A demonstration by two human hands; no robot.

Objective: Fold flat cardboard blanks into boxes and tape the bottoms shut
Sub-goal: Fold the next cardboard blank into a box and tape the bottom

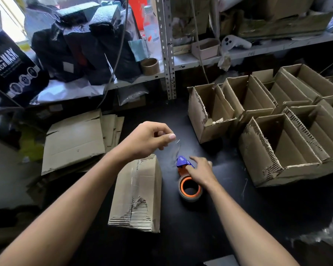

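Cardboard is what we work with: a folded box (137,192) lies bottom-up near the front edge of the black desk (210,237), a clear strip already along its seam. Our left hand (149,140) pinches the free end of clear tape (176,148) between thumb and fingers. Our right hand (200,170) curls around the tape dispenser (187,179), just right of the box. Flat blanks (75,141) sit at the left edge; finished open boxes (277,131) crowd the right side.
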